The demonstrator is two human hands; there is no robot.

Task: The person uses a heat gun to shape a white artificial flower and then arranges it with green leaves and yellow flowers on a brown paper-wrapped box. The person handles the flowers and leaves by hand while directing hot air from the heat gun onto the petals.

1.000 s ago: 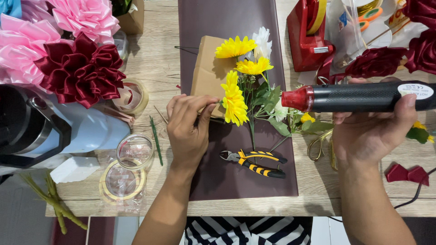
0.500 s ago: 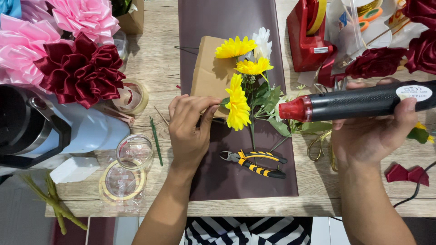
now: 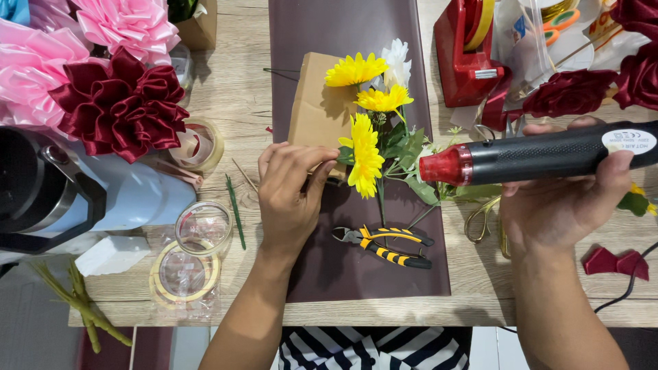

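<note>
Nearby, at the far left, a small cardboard box (image 3: 199, 27) holds dark greenery, and a red tape dispenser (image 3: 466, 58) at the far right carries a yellow roll. Your wooden table (image 3: 240, 103) bears a maroon sheet (image 3: 370, 274) with black-and-yellow pliers (image 3: 384, 245) on it. Your right hand (image 3: 569, 205) is wrapped around a black heat gun (image 3: 541, 156), lying left-right, red nozzle pointing left at the leaves. Your left hand (image 3: 291, 199) pinches the nearest yellow flower (image 3: 363, 156) at its base

White oval label (image 3: 628, 141) on heat gun (image 3: 548, 155)
</note>
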